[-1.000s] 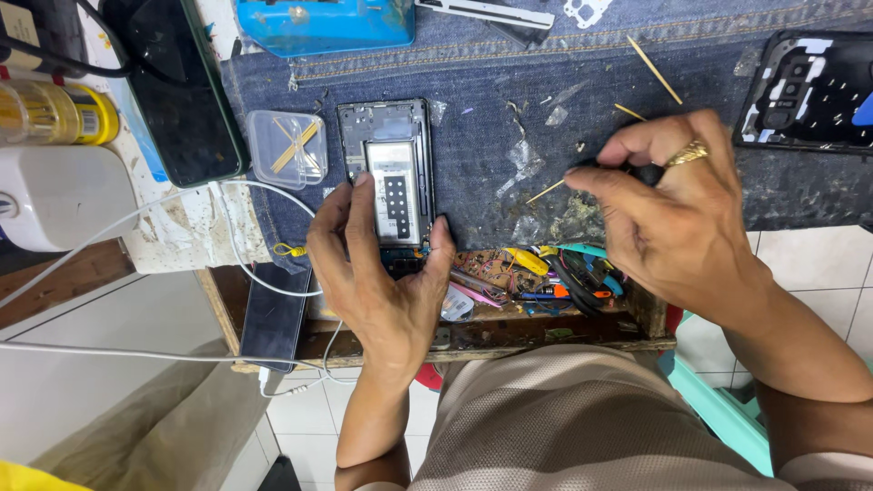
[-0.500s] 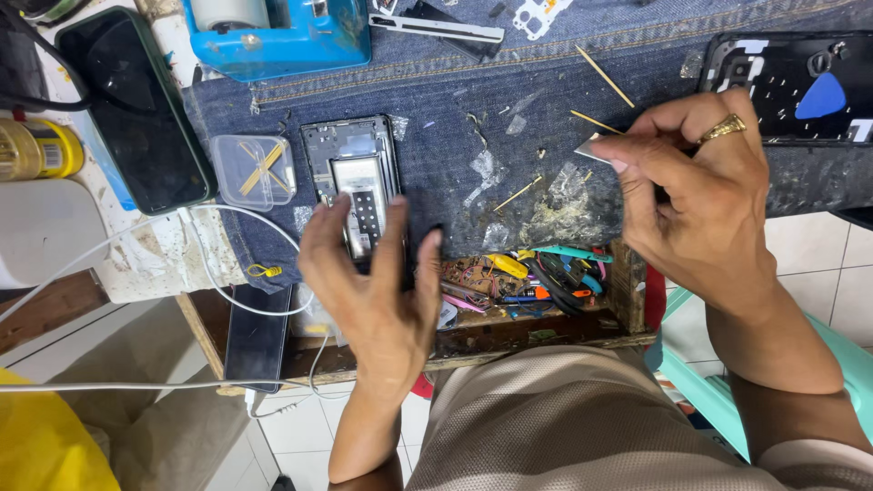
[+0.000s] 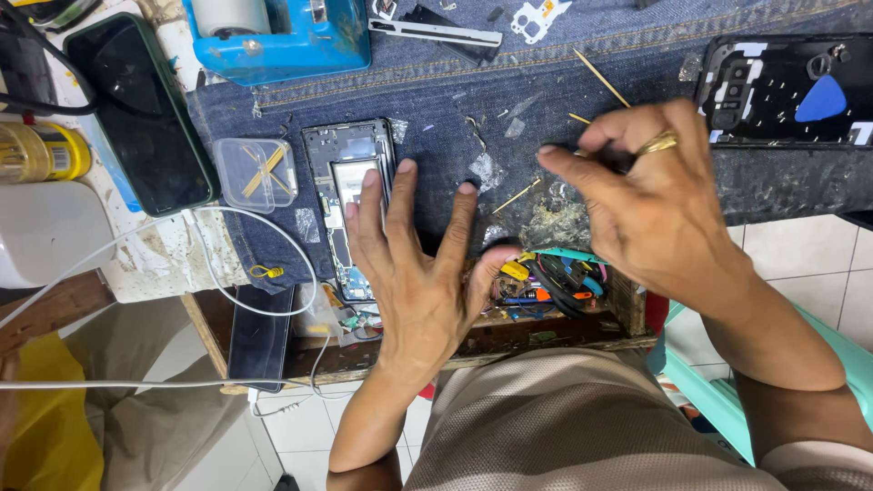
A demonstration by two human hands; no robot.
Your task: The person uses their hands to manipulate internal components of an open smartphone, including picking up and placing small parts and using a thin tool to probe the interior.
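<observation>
An opened phone frame [image 3: 344, 173] with its insides exposed lies on a blue denim cloth [image 3: 455, 82]. My left hand [image 3: 414, 264] rests flat on the cloth with its fingers spread. Its index and middle fingers lie over the frame's lower right part. To the right, my right hand [image 3: 650, 195], with a gold ring, hovers over the cloth's near edge. Its thumb and fingers pinch a small dark tool [image 3: 620, 162]; the tip is hidden. Thin wooden sticks [image 3: 600, 77] and bits of clear film lie between the hands.
A clear plastic box [image 3: 256, 173] sits left of the frame, beyond it a dark phone [image 3: 136, 109]. A blue device [image 3: 282, 36] stands at the back, a black phone back cover [image 3: 791, 91] at right. A tray of colourful tools [image 3: 546, 282] lies below the cloth, with white cables [image 3: 218, 227] at left.
My left hand slid forward and to the right, spreading flat beside and over the phone frame. My right hand lowered slightly toward the cloth, still pinching the dark tool.
</observation>
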